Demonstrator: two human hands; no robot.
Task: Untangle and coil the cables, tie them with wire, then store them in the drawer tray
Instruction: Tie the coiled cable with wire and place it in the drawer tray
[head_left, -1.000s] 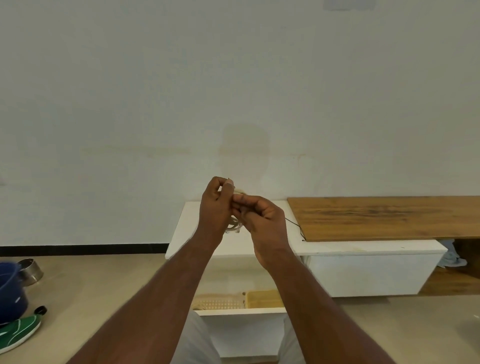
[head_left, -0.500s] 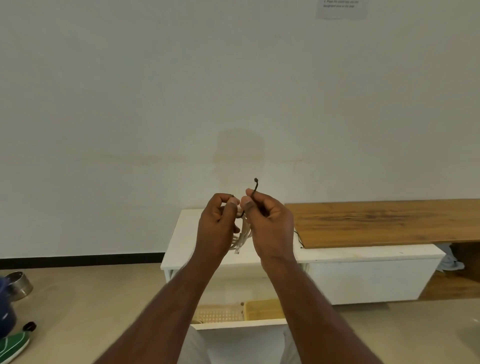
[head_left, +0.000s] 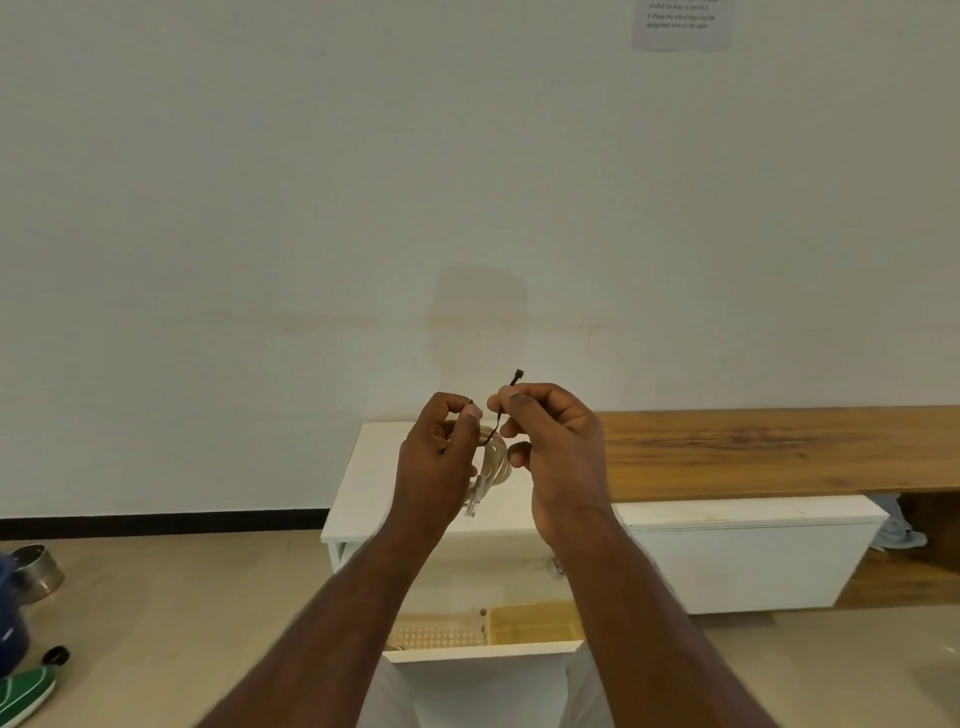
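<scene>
While the left hand (head_left: 441, 452) grips the coil (head_left: 493, 457), the right hand (head_left: 550, 441) pinches the wire (head_left: 500, 415), which runs up and to the right from the coil.

Two hands: left (head_left: 441, 457) at 11 o'clock, right (head_left: 558, 452) at 1 o'clock. One coiled cable (head_left: 491, 457) between them, one black wire (head_left: 501, 410) around it. Two trays in the open drawer: a perforated one (head_left: 436, 631) and a plain one (head_left: 535, 623). One paper (head_left: 681, 23) at 12 o'clock. One bowl (head_left: 34, 571), one shoe (head_left: 23, 696) at 8 o'clock.
</scene>
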